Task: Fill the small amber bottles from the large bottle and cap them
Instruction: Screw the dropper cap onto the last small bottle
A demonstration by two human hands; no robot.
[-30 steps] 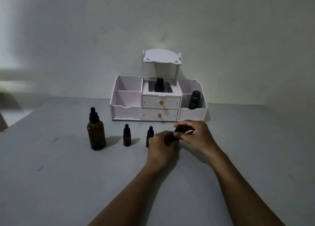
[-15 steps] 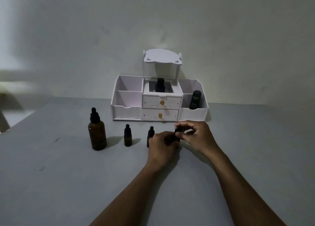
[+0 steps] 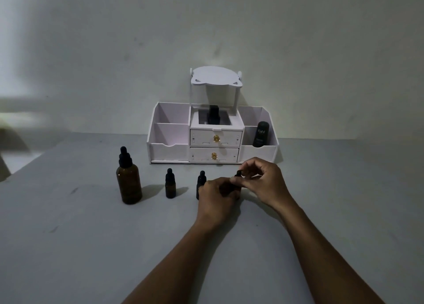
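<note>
The large amber bottle (image 3: 129,184) with a black dropper cap stands at the left of the grey table. Right of it stands a small capped amber bottle (image 3: 170,185). A second small capped bottle (image 3: 201,181) stands just behind my left hand. My left hand (image 3: 216,196) grips a third small bottle, which is almost wholly hidden by the fingers. My right hand (image 3: 263,181) pinches that bottle's black dropper cap (image 3: 238,173) from above.
A white desk organiser (image 3: 169,151) with two drawers stands against the wall behind the bottles. It holds a dark tube (image 3: 260,135) in its right compartment and a black bottle (image 3: 213,115) in the middle. The table's left edge (image 3: 25,166) runs diagonally.
My right hand's fingers have shifted slightly round the dropper cap. My left hand and the standing bottles have stayed in place.
</note>
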